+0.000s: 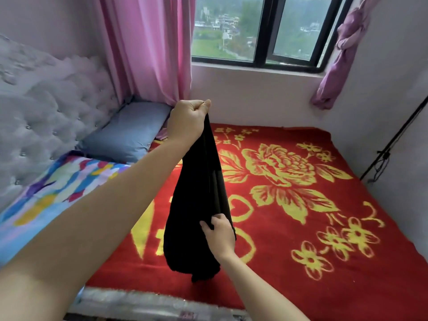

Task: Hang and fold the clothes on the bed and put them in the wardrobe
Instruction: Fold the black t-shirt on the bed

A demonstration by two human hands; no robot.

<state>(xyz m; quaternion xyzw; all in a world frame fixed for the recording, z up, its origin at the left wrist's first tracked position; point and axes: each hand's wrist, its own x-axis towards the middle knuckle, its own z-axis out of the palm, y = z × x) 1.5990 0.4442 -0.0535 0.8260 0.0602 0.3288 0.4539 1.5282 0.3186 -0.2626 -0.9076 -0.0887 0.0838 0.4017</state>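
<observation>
A black garment (196,205) hangs in the air over the bed, bunched into a long drape. My left hand (187,119) is raised high and grips its top end in a fist. Lower down, my right hand (218,235) pinches the cloth at its right edge, about two thirds of the way down. The garment's bottom end dangles just above the red blanket (301,239) with yellow flowers that covers the bed.
A blue-grey pillow (127,133) and a multicoloured quilt (58,186) lie at the bed's left by a tufted headboard (46,107). Pink curtains (148,47) and a window (266,31) stand behind. A black pole (393,137) leans at the right wall.
</observation>
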